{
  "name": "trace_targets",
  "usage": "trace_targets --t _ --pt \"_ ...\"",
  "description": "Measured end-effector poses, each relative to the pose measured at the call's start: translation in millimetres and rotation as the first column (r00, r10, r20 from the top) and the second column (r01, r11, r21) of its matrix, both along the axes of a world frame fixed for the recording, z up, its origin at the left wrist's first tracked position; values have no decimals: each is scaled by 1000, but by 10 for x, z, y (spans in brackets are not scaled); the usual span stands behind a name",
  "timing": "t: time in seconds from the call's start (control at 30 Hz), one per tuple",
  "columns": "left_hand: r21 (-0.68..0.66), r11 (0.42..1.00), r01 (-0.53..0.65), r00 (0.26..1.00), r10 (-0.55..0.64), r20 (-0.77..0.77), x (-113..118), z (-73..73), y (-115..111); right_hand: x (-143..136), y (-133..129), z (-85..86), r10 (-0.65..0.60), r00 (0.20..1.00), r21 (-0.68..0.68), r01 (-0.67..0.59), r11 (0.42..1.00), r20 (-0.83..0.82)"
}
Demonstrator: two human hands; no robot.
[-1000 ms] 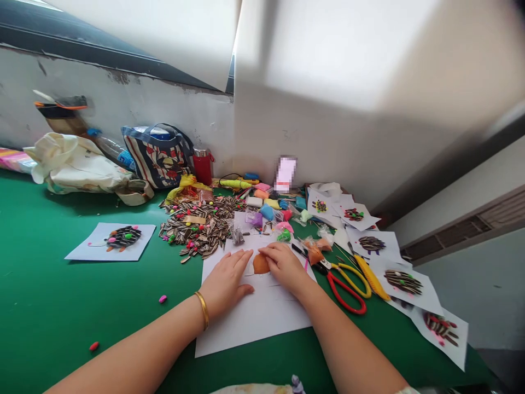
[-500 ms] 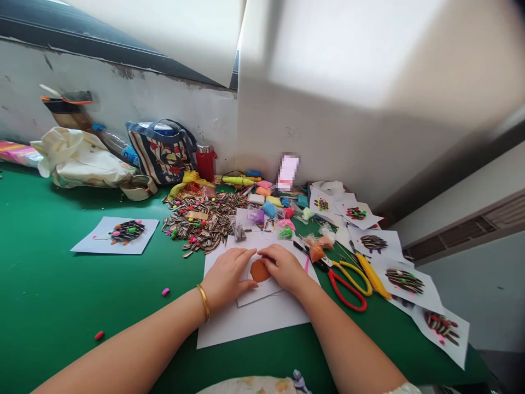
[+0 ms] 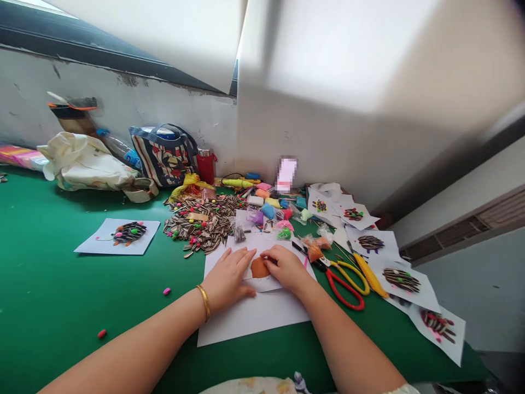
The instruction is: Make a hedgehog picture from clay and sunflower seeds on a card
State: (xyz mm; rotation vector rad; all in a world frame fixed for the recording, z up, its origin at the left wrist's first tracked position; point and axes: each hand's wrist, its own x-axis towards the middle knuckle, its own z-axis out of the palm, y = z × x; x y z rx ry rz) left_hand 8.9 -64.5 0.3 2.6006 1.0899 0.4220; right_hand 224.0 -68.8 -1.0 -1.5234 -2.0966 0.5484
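Note:
A flat patch of orange-brown clay (image 3: pixel 260 268) lies on a small white sheet, which rests on larger white paper (image 3: pixel 229 327). My left hand (image 3: pixel 232 276) lies on the paper at the left of the clay, fingers spread, holding nothing. My right hand (image 3: pixel 285 266) is at the clay's right side, with curled fingertips touching its edge. Faint drawn lines show just below the clay. Orange clay in clear bags (image 3: pixel 315 251) sits beyond my right hand.
Striped seeds (image 3: pixel 205 224) are heaped behind the hands at left. Red-and-yellow scissors (image 3: pixel 343 282) and a yellow cutter (image 3: pixel 370 275) lie right. Seed hedgehog pictures (image 3: pixel 402 280) line the right edge; another (image 3: pixel 130 234) lies left. Bags (image 3: pixel 164 156) stand by the wall.
My left thumb has moved down, away from the clay. My right fingertips have shifted over the clay's edge, and its outline looks more pointed at the left. The view has moved slightly.

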Motion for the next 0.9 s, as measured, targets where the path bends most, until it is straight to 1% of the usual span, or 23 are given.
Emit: trace_targets --t 0.07,0.13,0.27,0.47,0.77,0.9 --pt "5 1000 -3 1000 3 2 -24 26 35 6 11 -23 -44 999 -2 44 999 -6" --pt "1 1000 11 1000 -11 15 -37 45 57 1 22 -45 -57 998 4 57 998 -12" --pt "-32 999 30 999 -28 39 -19 21 59 -27 23 -50 -43 999 11 43 999 -10" --pt "-32 999 8 999 -6 46 20 -45 64 -57 -1 -14 -39 999 -4 39 999 22" --pt "-37 999 6 1000 -5 30 12 -67 87 -76 -6 -7 -13 998 -19 14 1000 64" --pt "-42 999 5 999 -4 41 19 -65 85 -102 -31 -8 -28 998 20 27 999 60"
